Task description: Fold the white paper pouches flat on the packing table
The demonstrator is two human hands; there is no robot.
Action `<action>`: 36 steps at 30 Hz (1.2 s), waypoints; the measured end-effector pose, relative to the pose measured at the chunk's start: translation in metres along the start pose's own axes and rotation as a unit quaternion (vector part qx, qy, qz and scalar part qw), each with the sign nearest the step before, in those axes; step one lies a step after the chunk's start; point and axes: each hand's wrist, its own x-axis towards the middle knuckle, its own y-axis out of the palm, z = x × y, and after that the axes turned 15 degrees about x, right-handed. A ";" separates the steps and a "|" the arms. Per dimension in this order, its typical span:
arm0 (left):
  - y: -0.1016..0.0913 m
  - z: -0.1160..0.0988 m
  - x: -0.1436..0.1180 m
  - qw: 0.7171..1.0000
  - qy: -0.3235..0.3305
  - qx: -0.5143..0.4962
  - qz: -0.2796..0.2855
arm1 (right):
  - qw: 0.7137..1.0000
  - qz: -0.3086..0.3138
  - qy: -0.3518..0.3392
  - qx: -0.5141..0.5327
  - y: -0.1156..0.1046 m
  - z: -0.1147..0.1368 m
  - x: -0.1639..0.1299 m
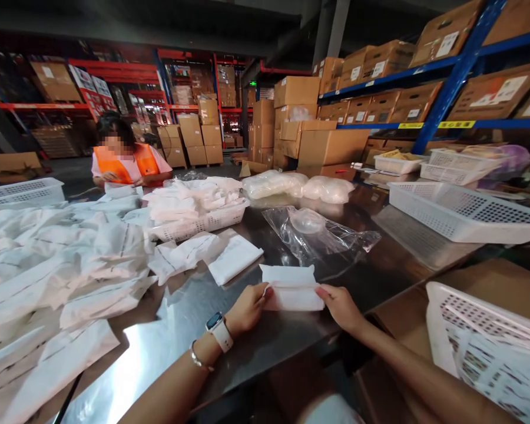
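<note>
A folded white pouch point(291, 287) is held level just above the near part of the metal table point(265, 353). My left hand point(247, 306) pinches its left end, with a watch and a bracelet on that wrist. Its right end is pinched between the thumb and fingers of my right hand point(342, 306). Beyond the pouch lies a clear plastic bag point(322, 238) with something round and clear in it. Another folded white pouch point(235, 259) rests flat on the table to the left of my hands.
White pouches point(70, 265) are heaped across the left side. A white basket point(203, 222) full of them stands behind. Several clear bundles point(291, 185) lie at the back. White baskets point(468, 215) stand to the right. Across the table sits a person in an orange vest point(126, 165).
</note>
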 end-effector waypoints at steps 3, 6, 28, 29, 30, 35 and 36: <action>0.012 -0.005 0.000 0.997 -0.048 -0.046 -0.045 | 0.997 -0.050 0.052 0.005 0.011 0.006 -0.004; 0.024 -0.008 -0.001 0.987 -0.112 -0.050 -0.102 | 0.990 -0.095 0.108 -0.001 0.019 0.012 -0.005; 0.008 -0.023 0.009 0.908 0.113 0.365 -0.169 | 0.982 -0.016 0.142 -0.122 0.019 0.024 0.010; 0.013 -0.027 0.008 0.901 0.168 0.374 -0.142 | 0.979 -0.003 0.148 -0.139 0.018 0.027 0.009; 0.019 -0.029 0.007 0.895 0.198 0.384 -0.113 | 0.974 0.006 0.159 -0.159 0.018 0.029 0.009; 0.035 -0.016 0.005 0.894 0.170 0.414 -0.032 | 0.940 0.036 0.233 -0.248 0.015 0.042 0.009; 0.035 -0.012 0.005 0.897 0.164 0.410 -0.025 | 0.933 0.043 0.246 -0.260 0.013 0.044 0.010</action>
